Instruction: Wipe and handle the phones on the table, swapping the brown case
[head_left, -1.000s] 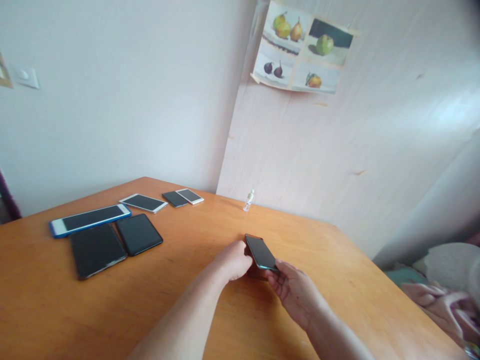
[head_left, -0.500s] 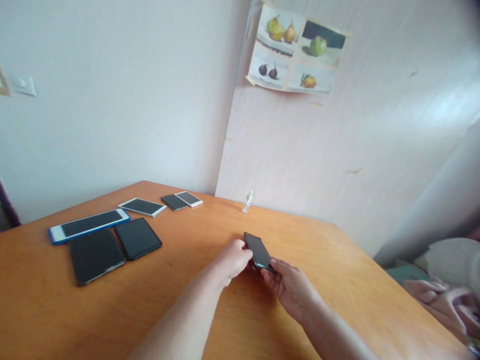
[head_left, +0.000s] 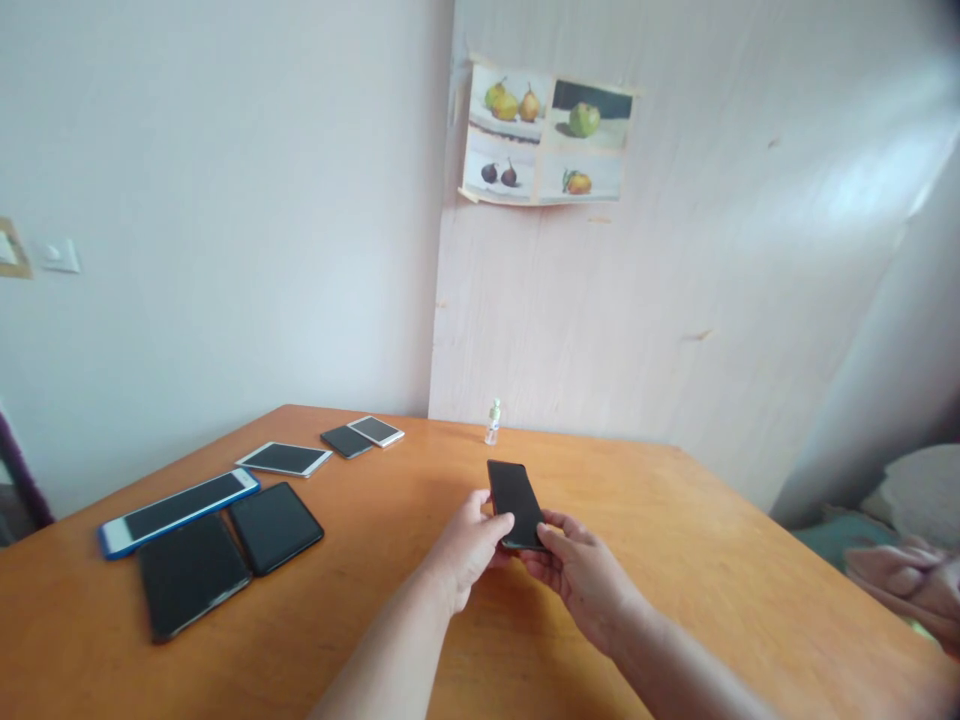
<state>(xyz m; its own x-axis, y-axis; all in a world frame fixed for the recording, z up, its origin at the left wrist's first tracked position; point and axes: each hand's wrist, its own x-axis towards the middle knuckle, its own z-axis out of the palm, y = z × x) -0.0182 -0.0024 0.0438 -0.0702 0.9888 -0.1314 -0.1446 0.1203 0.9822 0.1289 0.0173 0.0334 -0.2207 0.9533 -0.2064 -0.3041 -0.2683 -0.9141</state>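
Note:
A black smartphone [head_left: 516, 500] is held above the wooden table [head_left: 420, 520], its dark screen facing up toward me. My left hand [head_left: 472, 535] grips its left edge, with the thumb lying over the lower left of the screen. On the opposite side my right hand [head_left: 574, 565] is closed on the lower right corner, thumb at the edge of the screen. The fingers underneath are partly hidden by the phone and the hands.
At the left lie two black tablets [head_left: 195, 575] [head_left: 277, 528], a white device in a blue case [head_left: 180, 510], a white tablet [head_left: 285, 459], and a dark phone [head_left: 345, 441] under a white one [head_left: 377, 431]. A small clear bottle [head_left: 493, 422] stands near the wall.
The phone has turned so its screen faces me more fully. My left thumb has moved onto the screen. The camera view has tilted and shifted, so the table sits lower.

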